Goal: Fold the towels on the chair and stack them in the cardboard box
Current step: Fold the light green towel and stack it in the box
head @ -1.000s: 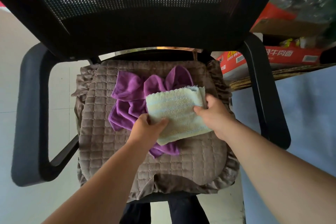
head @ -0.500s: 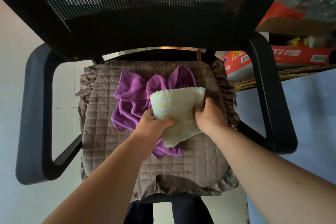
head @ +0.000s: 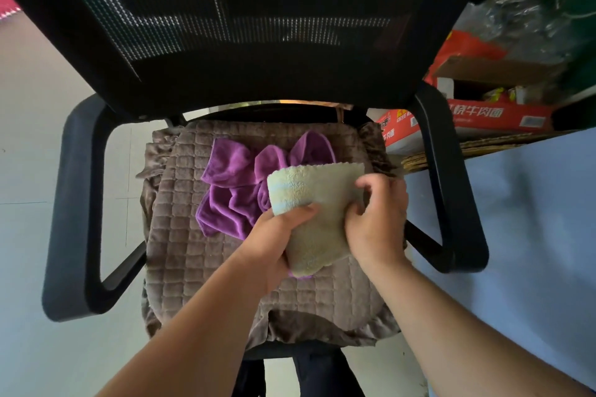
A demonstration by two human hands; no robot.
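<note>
Two hands, left (head: pixel 274 245) and right (head: pixel 375 219), grip folded green towel (head: pixel 317 200) at frame centre over purple towel (head: pixel 238 190); loosening risks unfolding.

left hand (head: pixel 274 245), right hand (head: pixel 377 219), both hands gripping

We see a nubby pale-green terry towel (head: pixel 317 200), a plush purple towel (head: pixel 235 190), a quilted brown velvety cushion (head: pixel 180 235), and a black mesh chair back (head: pixel 245 19) with matt plastic armrests.

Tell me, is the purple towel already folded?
No, the purple towel lies crumpled on the chair cushion, partly under the pale towel that both hands hold.
</note>
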